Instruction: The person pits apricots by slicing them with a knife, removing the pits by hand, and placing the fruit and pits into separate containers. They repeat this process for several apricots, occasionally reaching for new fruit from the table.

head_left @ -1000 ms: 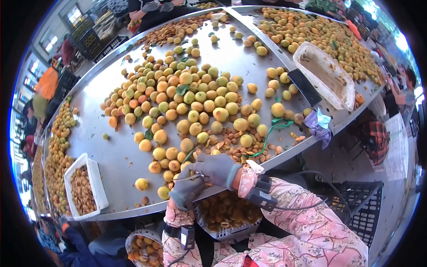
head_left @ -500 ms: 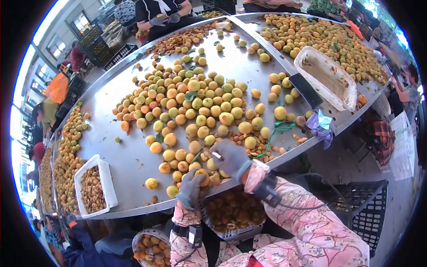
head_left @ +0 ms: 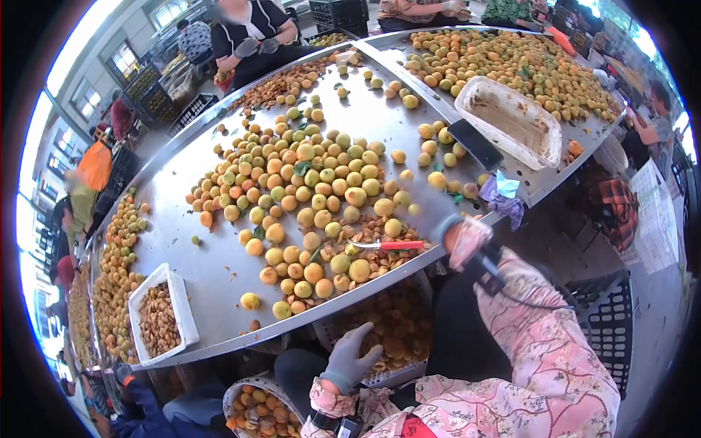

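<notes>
My left hand (head_left: 353, 359), in a grey glove, hangs below the table edge with fingers apart and nothing in it. It is over the left side of a crate (head_left: 410, 374) holding opened apricots (head_left: 398, 328). Smeared by motion, my gloved right hand (head_left: 431, 208) is above the table's near right side, its fingers unclear. A bit of green string (head_left: 457, 198) shows just beyond it. Left of that hand, a knife with a red handle (head_left: 401, 246) and curved blade lies among pits and pieces near the edge. Whole apricots (head_left: 321, 219) are heaped in front of me.
A white tray of pits (head_left: 161, 321) stands at left, a stained white tub (head_left: 511, 124) at right beside a black phone (head_left: 475, 144). A purple cloth (head_left: 504, 201) lies at the corner. Below is a bucket of apricots (head_left: 259, 409). Co-workers sit around the table.
My left hand has dropped from the fruit at the table edge to over the crate. My right hand has moved right and away from me; the red-handled knife now lies on the table.
</notes>
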`<state>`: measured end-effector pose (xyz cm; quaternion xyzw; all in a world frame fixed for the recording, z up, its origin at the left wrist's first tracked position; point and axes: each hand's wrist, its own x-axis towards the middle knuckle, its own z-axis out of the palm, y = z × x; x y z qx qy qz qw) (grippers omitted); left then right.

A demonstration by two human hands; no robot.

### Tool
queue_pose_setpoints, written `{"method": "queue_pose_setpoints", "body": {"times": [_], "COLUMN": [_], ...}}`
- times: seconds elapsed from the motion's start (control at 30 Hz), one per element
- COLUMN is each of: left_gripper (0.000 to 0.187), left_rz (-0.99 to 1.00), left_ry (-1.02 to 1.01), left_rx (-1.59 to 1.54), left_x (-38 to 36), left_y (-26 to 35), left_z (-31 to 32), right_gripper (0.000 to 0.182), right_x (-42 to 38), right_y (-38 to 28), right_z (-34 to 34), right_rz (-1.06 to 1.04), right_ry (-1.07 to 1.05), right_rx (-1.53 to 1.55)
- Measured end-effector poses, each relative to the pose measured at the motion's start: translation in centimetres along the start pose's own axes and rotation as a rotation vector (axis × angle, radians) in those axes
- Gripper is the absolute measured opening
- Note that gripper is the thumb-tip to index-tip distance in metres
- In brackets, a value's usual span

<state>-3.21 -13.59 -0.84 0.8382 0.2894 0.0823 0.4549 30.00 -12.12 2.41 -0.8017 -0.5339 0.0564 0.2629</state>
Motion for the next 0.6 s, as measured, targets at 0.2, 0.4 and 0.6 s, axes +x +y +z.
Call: {"method": "queue_pose_setpoints", "body": {"times": [0.2, 0.4, 0.6], "left_gripper": [0.038, 0.033, 0.037], "left_rz": [-0.370, -0.475, -0.417], "left_ry": [-0.090, -0.111, -0.134], "left_rx": [-0.598, -0.683, -0.578], "left_x": [-1.5, -0.6, 1.3], "left_y": [-1.2, -2.8, -2.6], "left_z": [0.5, 1.8, 2.6], "right_gripper": [0.084, 0.106, 0.110], "right_x": [3.4, 5.2, 7.1], "right_y": [11.8, 19.2, 20.0], "right_z": [-9.1, -8.6, -8.9], "right_rz": [0.579, 0.569, 0.646], "right_ry": [0.135, -0.108, -0.264], "right_rx": [-0.365, -0.448, -0.160]}}
